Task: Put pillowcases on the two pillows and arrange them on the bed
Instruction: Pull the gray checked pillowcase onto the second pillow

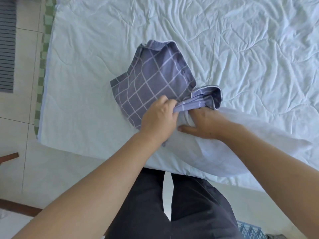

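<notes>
Head view, looking down at the near edge of a bed (207,40) covered by a wrinkled white quilt. A grey-blue pillowcase (151,80) with a white grid pattern lies crumpled on the quilt, near the bed's near-left corner. A white pillow (241,152) lies at the near edge, just right of the pillowcase, one end touching it. Left hand (158,118): fingers curled, gripping a bunched fold of the pillowcase's opening. Right hand (205,123): thumb extended flat on the pillow's end, fingers reaching under the bunched fabric and hidden there; cannot tell whether they grip anything. Both forearms bare. Person stands at the bed edge in dark trousers (189,213). Pale tiled floor (20,135) at left.
</notes>
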